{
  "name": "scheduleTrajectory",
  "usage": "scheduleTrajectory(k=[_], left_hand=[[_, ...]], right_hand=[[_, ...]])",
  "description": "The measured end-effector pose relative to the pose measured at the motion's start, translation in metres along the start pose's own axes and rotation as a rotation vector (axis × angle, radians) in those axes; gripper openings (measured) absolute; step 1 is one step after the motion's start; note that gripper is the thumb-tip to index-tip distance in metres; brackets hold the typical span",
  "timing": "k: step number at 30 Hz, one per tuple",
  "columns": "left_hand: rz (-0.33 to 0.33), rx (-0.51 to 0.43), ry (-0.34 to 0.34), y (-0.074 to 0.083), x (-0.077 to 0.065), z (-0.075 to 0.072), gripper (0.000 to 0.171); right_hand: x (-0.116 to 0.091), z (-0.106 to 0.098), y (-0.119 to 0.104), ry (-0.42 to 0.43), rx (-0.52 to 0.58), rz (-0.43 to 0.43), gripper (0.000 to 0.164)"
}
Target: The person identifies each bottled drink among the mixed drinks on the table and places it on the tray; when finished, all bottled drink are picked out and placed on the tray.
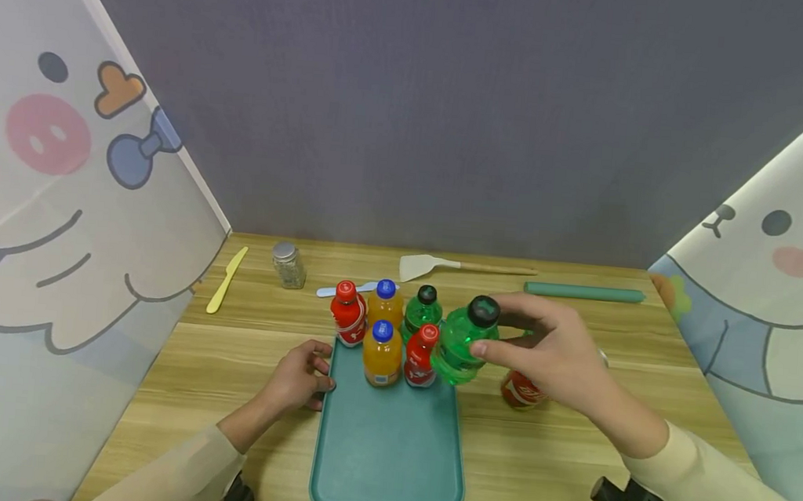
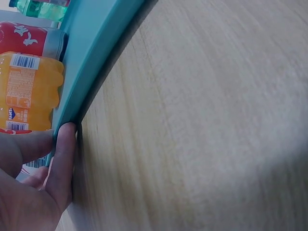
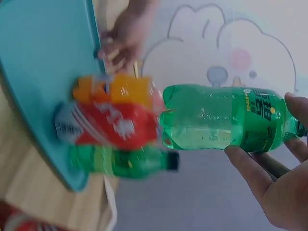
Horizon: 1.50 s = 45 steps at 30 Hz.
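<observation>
My right hand [image 1: 553,349] grips a green soda bottle [image 3: 211,118] with a black cap, holding it raised by its upper part over the right edge of a teal tray [image 1: 388,454]. With thumb and fingers, my left hand [image 1: 299,376] pinches the tray's left rim [image 2: 91,72]. At the tray's far end stand two orange soda bottles with blue caps, the front one [image 1: 382,359] ahead of the rear one [image 1: 385,304]. Near them are a red bottle [image 1: 348,317] on the left, another red bottle [image 1: 421,362] on the right and a second green bottle [image 1: 424,309] behind.
A red drink container [image 1: 521,391] is on the table right of the tray, partly hidden by my right hand. Toward the back lie a white spatula [image 1: 421,266], a green cylinder [image 1: 582,292] and a blue knife [image 1: 327,292]. On the left are a spice jar [image 1: 290,267] and yellow knife [image 1: 227,280].
</observation>
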<state>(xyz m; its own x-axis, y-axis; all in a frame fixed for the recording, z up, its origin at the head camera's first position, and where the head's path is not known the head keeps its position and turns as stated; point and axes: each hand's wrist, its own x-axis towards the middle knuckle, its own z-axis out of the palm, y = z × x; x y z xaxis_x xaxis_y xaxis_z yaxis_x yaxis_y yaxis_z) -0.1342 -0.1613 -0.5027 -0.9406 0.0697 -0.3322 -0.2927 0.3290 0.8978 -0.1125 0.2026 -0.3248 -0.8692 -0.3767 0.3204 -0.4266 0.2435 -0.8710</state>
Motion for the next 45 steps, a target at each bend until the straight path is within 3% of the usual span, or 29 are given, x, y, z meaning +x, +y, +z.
scheduleTrajectory(k=[9,24,33,45], left_hand=[[-0.005,-0.006,0.007,-0.003,0.000,0.000,0.052],[0.009,-0.010,0.006,-0.007,0.002,-0.001,0.053],[0.009,-0.014,0.009,-0.005,0.002,0.001,0.053],[0.014,-0.004,0.012,-0.004,0.002,0.000,0.053]], right_hand=[[-0.002,0.049,0.017,-0.114,0.131,0.108,0.044],[-0.005,0.112,0.058,-0.223,0.147,0.131,0.038],[-0.004,0.131,0.071,-0.237,0.157,0.155,0.037],[-0.004,0.136,0.072,-0.254,0.153,0.174,0.037]])
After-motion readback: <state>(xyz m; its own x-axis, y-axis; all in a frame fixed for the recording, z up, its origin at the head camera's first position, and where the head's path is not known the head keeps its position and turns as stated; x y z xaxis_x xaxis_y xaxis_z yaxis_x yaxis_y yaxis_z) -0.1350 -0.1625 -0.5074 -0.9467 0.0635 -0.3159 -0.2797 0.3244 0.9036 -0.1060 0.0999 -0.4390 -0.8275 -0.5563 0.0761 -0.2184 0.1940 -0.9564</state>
